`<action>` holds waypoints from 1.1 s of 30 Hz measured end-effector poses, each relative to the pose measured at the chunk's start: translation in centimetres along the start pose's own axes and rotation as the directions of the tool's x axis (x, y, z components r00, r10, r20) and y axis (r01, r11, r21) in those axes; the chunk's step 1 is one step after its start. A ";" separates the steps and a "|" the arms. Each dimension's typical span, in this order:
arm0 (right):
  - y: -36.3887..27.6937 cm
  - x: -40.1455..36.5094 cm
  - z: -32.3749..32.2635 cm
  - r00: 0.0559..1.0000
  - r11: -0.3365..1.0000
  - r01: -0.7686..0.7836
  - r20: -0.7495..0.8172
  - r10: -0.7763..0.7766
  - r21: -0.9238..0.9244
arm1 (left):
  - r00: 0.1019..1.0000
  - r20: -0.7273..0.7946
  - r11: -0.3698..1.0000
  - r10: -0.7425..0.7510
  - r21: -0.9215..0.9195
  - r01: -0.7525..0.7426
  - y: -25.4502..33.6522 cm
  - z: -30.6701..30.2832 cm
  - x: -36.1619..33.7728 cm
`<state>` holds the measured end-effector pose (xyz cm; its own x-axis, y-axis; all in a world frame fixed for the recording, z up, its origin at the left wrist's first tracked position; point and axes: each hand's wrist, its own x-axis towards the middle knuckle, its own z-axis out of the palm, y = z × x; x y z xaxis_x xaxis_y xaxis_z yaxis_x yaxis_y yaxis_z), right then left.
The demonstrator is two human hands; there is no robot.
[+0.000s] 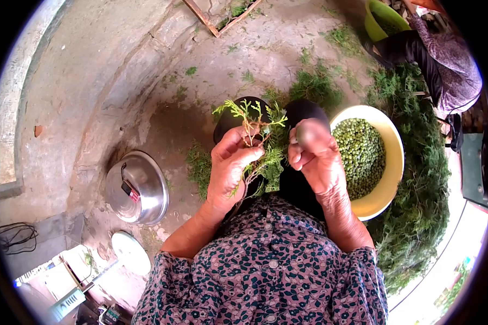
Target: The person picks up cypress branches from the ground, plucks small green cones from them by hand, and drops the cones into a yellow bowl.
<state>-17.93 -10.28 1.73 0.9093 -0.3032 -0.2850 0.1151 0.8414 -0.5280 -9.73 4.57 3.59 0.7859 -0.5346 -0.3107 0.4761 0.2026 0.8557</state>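
Observation:
My left hand [233, 165] pinches a leafy conifer sprig [248, 115] between thumb and fingers, above my lap. The sprig has flat green fronds and brownish twigs; more green fronds hang below it. To its right, my right hand [321, 160] is raised with its fingers curled in. A blurred patch covers part of those fingers, and I cannot make out what they hold. Just beyond that hand stands a yellow basin [394, 162], holding many small green cones or berries [358, 157].
A heap of cut conifer branches [417, 216] lies right of the basin. Upside down on the left floor sits a metal bowl [137, 187] with a small dark object on it. Another person [450, 70] sits at upper right near a green basin [371, 24]. A fan [130, 252] stands lower left.

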 end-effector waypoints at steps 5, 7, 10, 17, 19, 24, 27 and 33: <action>-0.4 0.0 -0.2 0.999 0.995 0.015 0.049 -0.020 0.102 | 0.998 -0.006 0.997 -0.055 -0.061 0.055 -0.7 -0.8 0.3; -0.1 -0.1 0.3 1.000 0.995 0.029 0.002 -0.029 0.092 | 0.996 -0.054 0.997 -0.078 -0.010 0.077 -0.5 -0.5 0.2; 0.3 -0.2 0.2 0.996 0.987 0.068 -0.048 -0.075 -0.147 | 0.990 -0.096 0.994 -0.099 0.046 0.104 0.0 0.3 0.0; 1.5 0.2 1.4 0.967 0.705 0.201 0.023 -0.254 -0.681 | 0.997 -0.069 0.989 -0.026 0.147 0.036 -0.4 0.7 0.1; 1.4 0.3 1.7 0.976 0.684 0.168 0.023 -0.215 -0.710 | 0.999 -0.047 0.988 -0.025 0.153 0.032 -0.6 0.7 0.2; 2.9 1.4 0.1 0.906 0.492 0.386 0.220 -0.362 -0.781 | 0.999 -0.051 0.983 -0.009 0.184 0.019 -0.9 0.6 0.2; 3.0 1.6 0.0 0.808 0.295 0.526 0.359 -0.468 -0.798 | 0.999 -0.032 0.976 0.005 0.216 0.002 -1.2 0.4 0.3; 1.3 0.3 1.5 0.976 0.752 0.072 -0.110 -0.189 -0.655 | 0.996 -0.083 0.970 -0.045 0.233 0.063 -1.1 0.2 0.6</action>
<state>-16.94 -8.62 2.15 0.8216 -0.5039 -0.2664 -0.1104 0.3179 -0.9417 -9.81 3.87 2.53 0.7938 -0.4734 -0.3818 0.4196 -0.0282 0.9073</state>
